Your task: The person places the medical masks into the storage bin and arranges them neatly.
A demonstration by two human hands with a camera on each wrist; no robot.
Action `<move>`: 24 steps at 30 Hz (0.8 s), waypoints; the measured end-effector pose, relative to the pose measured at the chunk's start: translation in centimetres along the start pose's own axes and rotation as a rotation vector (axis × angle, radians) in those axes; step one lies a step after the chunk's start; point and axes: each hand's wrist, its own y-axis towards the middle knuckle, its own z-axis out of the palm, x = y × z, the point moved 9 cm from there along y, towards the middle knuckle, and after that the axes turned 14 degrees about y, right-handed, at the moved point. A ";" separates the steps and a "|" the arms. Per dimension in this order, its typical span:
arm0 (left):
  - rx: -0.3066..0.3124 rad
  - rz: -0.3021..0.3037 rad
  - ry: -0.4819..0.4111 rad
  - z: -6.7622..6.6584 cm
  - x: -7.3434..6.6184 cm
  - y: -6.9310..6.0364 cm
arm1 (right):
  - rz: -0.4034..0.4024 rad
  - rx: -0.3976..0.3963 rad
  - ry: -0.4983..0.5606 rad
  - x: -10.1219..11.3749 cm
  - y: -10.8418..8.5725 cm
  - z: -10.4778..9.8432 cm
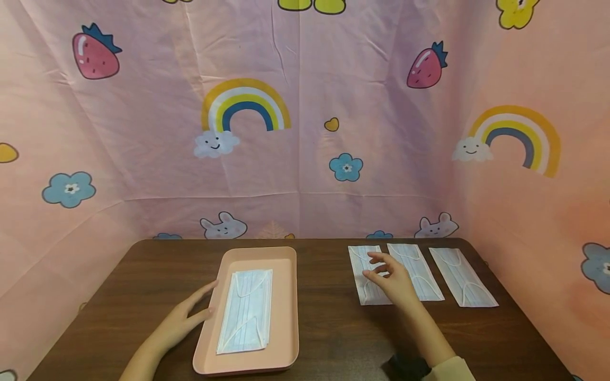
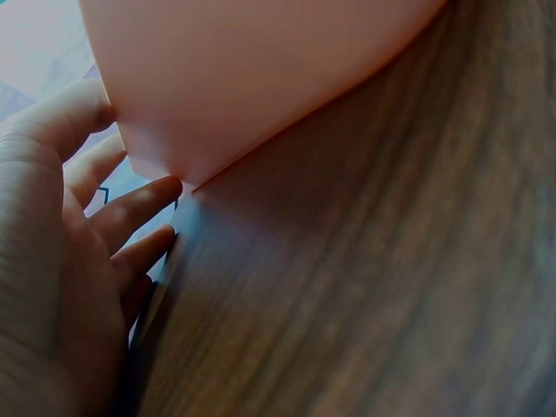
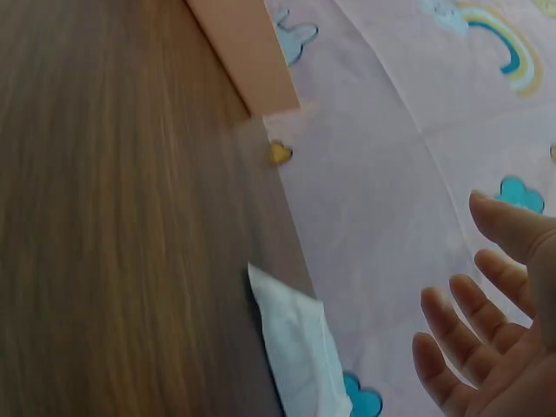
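A pink tray [image 1: 286,296] lies on the table left of centre, with a pale blue pleated face mask [image 1: 245,312] inside; edges at its side hint at more than one layer. My left hand [image 1: 178,323] touches the tray's left side with outstretched fingers, and the left wrist view shows those fingertips [image 2: 161,195] near a tray corner. Over the leftmost of three masks on the right, a face mask [image 1: 357,270], hovers my right hand [image 1: 397,283], fingers loosely bent and holding nothing. Beside it lie a middle face mask [image 1: 419,275] and a right face mask [image 1: 462,278].
The brown wooden table [image 1: 329,328] ends at a patterned pink cloth [image 1: 305,169] hung behind and along both sides. A dark object [image 1: 407,366], unclear in kind, shows beside the right sleeve [image 1: 450,370] near the front.
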 end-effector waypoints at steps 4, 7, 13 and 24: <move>0.016 0.008 -0.065 0.1 -0.1 0.0 | 0.018 -0.021 -0.043 -1.1 0.4 -1.2; 0.030 0.015 -0.109 0.3 -0.2 0.1 | 0.044 -0.036 -0.078 -2.0 0.6 -2.0; 0.024 0.012 -0.085 0.1 -0.1 0.0 | 0.093 -0.033 -0.129 -4.1 1.0 -3.3; 0.024 0.012 -0.075 0.1 -0.1 0.2 | 0.105 0.009 -0.217 -5.6 2.3 -4.9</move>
